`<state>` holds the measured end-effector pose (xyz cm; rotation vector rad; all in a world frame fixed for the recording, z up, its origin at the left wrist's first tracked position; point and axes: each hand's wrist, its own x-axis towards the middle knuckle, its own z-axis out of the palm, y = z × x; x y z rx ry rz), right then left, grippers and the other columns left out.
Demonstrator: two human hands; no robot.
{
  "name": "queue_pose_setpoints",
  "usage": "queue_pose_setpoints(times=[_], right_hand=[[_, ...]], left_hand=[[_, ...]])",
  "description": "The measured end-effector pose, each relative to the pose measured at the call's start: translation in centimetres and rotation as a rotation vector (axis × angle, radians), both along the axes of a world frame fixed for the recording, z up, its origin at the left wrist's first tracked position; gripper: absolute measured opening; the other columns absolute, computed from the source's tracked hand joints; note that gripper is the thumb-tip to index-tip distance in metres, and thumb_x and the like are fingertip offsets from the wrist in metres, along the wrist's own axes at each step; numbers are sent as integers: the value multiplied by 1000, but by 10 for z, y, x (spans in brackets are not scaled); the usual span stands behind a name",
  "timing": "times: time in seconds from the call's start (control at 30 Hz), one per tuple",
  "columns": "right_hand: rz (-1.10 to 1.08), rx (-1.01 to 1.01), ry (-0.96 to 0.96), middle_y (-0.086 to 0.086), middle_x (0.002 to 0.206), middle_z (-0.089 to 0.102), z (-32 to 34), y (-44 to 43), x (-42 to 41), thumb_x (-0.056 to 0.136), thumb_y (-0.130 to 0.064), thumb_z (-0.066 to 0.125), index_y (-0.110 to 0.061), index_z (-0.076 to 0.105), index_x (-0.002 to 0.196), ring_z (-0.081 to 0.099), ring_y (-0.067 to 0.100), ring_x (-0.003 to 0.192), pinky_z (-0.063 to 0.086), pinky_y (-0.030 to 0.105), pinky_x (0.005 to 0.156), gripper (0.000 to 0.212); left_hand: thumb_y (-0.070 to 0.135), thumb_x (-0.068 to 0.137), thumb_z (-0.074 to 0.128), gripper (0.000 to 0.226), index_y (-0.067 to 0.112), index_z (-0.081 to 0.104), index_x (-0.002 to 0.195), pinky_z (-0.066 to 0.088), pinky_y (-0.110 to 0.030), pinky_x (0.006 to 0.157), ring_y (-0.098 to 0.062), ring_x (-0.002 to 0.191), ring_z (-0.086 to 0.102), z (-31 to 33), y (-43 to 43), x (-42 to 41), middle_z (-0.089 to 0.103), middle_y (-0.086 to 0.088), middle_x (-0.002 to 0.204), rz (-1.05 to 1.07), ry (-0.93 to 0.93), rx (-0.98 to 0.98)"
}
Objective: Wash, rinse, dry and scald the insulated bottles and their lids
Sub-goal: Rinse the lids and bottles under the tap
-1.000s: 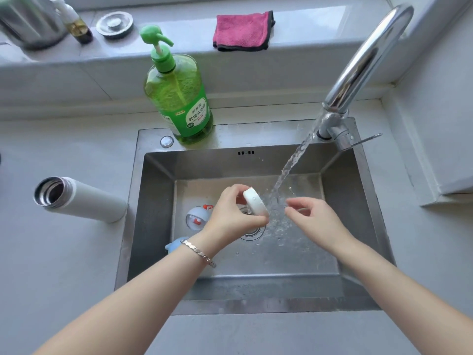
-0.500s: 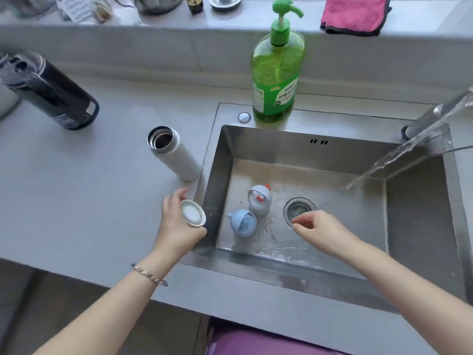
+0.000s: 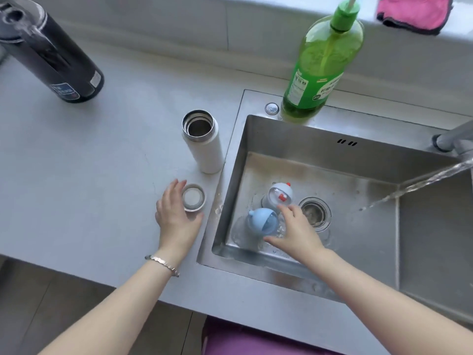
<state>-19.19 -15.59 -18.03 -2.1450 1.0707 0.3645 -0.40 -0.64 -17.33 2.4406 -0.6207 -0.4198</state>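
Observation:
An open white insulated bottle [image 3: 204, 149] stands on the grey counter just left of the steel sink [image 3: 320, 139]. In front of it a white lid [image 3: 193, 197] lies upside down on the counter, with the fingers and thumb of my left hand [image 3: 176, 219] around its rim. Two lids lie on the sink floor: a blue lid [image 3: 259, 221] and a whitish lid with red parts [image 3: 280, 194]. My right hand [image 3: 297, 231] is down in the sink, finger and thumb closing on the blue lid's right side. A black bottle [image 3: 51, 60] stands far left.
Water streams [image 3: 422, 183] from the faucet [image 3: 455, 139] into the right of the sink, beside the drain [image 3: 314, 213]. A green soap pump bottle [image 3: 320, 67] stands on the sink's back rim. A pink cloth [image 3: 414, 11] lies on the ledge behind.
My left hand carried the white lid out of the water stream and set it down on the counter left of the sink. My right hand dropped to the blue lid.

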Motion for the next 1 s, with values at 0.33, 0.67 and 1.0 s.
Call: queue_pose_setpoints(times=[0.33,0.67,1.0], right_hand=[[32,-168,136,8,125,42,-39,14,38,75,-34,66,-23,42,125,50,32,107,45,36,81,57],[-647,416,-579,3,112,51,47,-16,-22,60,-26,72,-32,50,104,57,14,90,53,22,72,49],[-731,431,-607,0,85,56,94,-96,-115,87,-30,58,-21,44,114,56,1,56,45,16,49,31]], left_hand=[[-3,82,63,42,30,51,105,33,-1,80,10,99,45,25,10,-31,50,19,103,-262,217,-196],[12,74,76,66,49,39,115,36,-3,89,16,113,42,43,-49,-60,45,17,129,-503,478,-217],[31,56,88,93,50,34,129,53,-23,85,-8,97,62,77,-208,-168,35,5,137,-796,731,-140]])
